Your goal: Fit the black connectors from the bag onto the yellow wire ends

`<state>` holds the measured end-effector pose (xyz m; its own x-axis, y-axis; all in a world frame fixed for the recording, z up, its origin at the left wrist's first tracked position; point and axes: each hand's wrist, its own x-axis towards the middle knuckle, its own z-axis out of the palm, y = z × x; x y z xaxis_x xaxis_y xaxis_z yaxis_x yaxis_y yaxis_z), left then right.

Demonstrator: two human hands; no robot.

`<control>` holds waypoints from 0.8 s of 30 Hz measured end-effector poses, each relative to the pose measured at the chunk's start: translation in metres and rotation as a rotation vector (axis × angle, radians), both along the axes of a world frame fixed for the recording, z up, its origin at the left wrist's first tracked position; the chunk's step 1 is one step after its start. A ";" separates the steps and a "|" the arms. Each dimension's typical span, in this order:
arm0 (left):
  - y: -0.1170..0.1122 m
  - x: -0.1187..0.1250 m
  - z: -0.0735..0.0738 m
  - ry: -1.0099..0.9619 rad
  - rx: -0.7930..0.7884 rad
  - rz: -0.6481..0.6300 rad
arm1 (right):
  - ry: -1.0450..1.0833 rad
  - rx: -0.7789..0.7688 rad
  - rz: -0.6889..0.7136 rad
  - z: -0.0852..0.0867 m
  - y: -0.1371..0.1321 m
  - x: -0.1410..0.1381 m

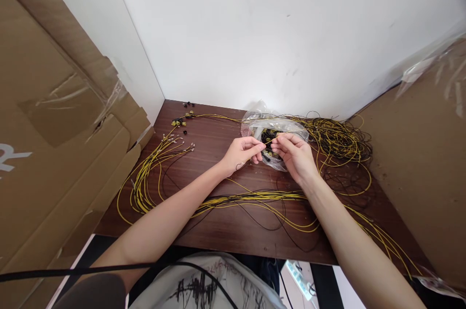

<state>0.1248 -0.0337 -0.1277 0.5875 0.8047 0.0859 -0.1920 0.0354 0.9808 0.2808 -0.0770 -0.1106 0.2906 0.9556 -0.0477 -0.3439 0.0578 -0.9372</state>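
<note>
My left hand (242,154) and my right hand (296,156) face each other a short way apart above the table. A thin yellow wire (269,142) runs between their pinched fingertips, and both hands are closed on it. Right behind and below them sits a clear plastic bag (251,122), lying open with several small black and yellow parts (270,134) inside. Nearer my body, a long bundle of yellow and black wires (251,196) stretches across under my forearms. Its left ends (174,140) carry small pale tips.
A tangled coil of yellow and black wire (338,139) lies at the back right. Small black and yellow pieces (179,122) are scattered at the back left of the brown table (214,141). Cardboard (54,120) stands left, more cardboard (422,154) right, a white wall (269,32) behind.
</note>
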 end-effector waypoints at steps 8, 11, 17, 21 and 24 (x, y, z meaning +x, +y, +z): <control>0.000 0.000 -0.001 -0.013 0.005 -0.004 | 0.101 -0.091 0.020 -0.001 0.001 0.001; 0.001 0.000 -0.002 -0.015 0.003 -0.003 | 0.139 -0.122 0.057 -0.001 0.002 0.001; 0.001 -0.001 -0.001 0.000 0.018 0.002 | 0.122 -0.143 0.166 0.003 -0.001 0.000; 0.001 0.000 -0.002 0.000 0.017 -0.002 | 0.104 -0.109 0.208 0.005 -0.002 -0.001; 0.002 0.000 -0.003 -0.002 0.022 -0.006 | 0.073 -0.095 0.229 0.003 -0.002 -0.001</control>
<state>0.1246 -0.0320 -0.1306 0.5920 0.7991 0.1048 -0.1933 0.0145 0.9810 0.2794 -0.0790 -0.1075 0.0593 0.9864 -0.1531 -0.4051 -0.1164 -0.9068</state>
